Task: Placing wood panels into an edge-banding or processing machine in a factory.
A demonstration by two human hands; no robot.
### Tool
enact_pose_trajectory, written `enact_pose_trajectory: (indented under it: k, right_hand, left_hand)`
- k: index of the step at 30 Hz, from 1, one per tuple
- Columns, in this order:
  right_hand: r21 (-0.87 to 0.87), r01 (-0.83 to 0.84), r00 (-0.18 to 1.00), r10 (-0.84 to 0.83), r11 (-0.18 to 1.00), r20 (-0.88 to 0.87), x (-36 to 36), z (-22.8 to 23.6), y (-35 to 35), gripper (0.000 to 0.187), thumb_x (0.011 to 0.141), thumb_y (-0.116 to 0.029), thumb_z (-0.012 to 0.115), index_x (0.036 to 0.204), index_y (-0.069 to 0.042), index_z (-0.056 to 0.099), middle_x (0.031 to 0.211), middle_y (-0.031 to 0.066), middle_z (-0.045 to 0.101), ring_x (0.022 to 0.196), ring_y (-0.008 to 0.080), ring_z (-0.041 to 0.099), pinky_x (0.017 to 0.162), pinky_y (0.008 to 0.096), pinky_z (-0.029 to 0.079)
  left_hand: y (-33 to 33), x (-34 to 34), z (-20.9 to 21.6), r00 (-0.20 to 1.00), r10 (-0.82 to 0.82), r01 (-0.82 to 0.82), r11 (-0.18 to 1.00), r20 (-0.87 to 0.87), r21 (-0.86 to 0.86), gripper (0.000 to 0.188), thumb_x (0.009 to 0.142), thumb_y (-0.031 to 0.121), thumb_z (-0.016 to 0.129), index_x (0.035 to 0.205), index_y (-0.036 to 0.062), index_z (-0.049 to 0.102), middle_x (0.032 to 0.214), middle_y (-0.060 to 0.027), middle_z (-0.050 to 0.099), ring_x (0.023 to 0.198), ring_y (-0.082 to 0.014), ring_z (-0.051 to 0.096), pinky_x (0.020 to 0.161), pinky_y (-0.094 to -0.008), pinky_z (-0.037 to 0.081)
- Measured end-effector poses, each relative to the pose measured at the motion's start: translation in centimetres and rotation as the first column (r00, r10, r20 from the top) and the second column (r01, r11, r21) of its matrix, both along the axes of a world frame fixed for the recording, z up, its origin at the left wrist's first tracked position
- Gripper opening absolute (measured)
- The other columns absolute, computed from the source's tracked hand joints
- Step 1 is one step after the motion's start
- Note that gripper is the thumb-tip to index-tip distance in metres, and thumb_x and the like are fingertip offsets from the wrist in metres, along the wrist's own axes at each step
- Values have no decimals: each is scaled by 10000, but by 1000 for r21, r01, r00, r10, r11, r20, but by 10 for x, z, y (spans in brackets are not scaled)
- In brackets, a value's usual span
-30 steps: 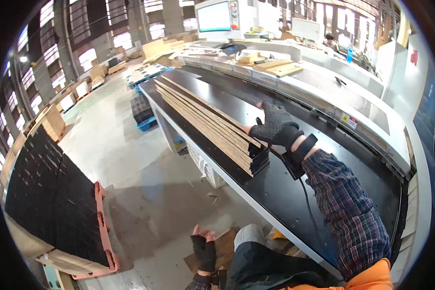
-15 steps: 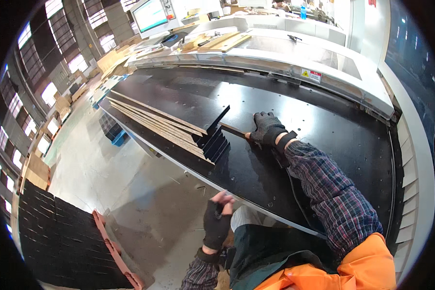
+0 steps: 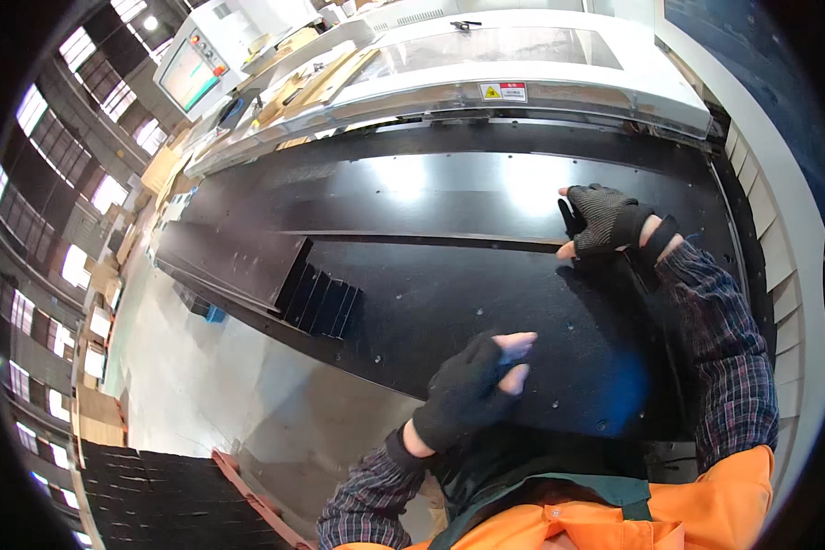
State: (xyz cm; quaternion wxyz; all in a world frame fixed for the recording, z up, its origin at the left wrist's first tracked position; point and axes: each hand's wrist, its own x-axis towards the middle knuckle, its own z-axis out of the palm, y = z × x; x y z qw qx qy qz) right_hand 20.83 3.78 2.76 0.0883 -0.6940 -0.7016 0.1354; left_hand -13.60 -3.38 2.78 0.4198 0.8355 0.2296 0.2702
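A long black board [image 3: 412,215] lies on the dark machine bed [image 3: 467,293], its thin near edge running across the middle. My right hand [image 3: 605,222], in a dark fingerless glove, grips the board's right end. The thumb is at the near corner and a fingertip at the far one. Over the near part of the bed hangs my left hand [image 3: 467,385], also gloved. Its bare fingertips stand apart and nothing shows between them. To the left, a fanned stack of several black boards [image 3: 225,261] rests near the bed's front edge, with stepped ends facing right.
Behind the bed runs a white machine beam [image 3: 568,92] with a warning label. A screen panel [image 3: 192,73] and loose wooden strips [image 3: 316,82] are at the far left. Ribbed covers [image 3: 765,211] border the right side. A dark stack [image 3: 165,495] stands on the floor at lower left.
My right hand has moved right, and the long board's end has come along with it. My left hand has risen from beside the bed to over it. The view has turned, shifting the stack left.
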Motion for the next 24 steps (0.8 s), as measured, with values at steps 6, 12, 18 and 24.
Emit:
enact_pose_trajectory:
  k: [6, 12, 18, 24]
  right_hand:
    - [86, -14, 1000, 16, 996, -23, 27, -5, 2, 970, 593, -410, 904, 1388, -18, 509, 1282, 266, 588, 1210, 430, 555, 1055, 454, 454]
    - [457, -50, 914, -144, 888, 379, 16, 6, -15, 901, 594, -243, 907, 1398, -97, 530, 1317, 217, 534, 1208, 396, 524, 1042, 468, 451]
    - [405, -213, 833, -51, 889, 551, 12, -23, -32, 257, 894, -158, 644, 1132, -83, 706, 1066, 99, 661, 1037, 277, 637, 906, 403, 534]
    - [275, -76, 960, -4, 959, 279, 0, -21, -41, 403, 981, -355, 603, 1234, -48, 668, 1065, 148, 708, 1033, 315, 646, 919, 451, 536]
  left_hand:
    - [39, 67, 8, 975, -151, 193, 938, -164, 286, 452, 921, 165, 675, 1339, 60, 543, 1197, -194, 618, 1118, -328, 651, 922, -402, 557]
    - [120, 118, -1, 963, 260, -110, 614, -68, 781, 749, 847, 247, 759, 1492, 109, 403, 1454, -268, 424, 1414, -443, 375, 1185, -597, 267]
    - [148, 119, -32, 907, 354, -88, 690, -229, 718, 630, 942, 376, 669, 1432, 24, 485, 1428, -288, 493, 1411, -411, 409, 1184, -520, 309]
    - [138, 92, -42, 841, 313, 30, 788, -442, 615, 539, 1005, 375, 573, 1420, 37, 508, 1491, -236, 465, 1418, -387, 418, 1168, -497, 354]
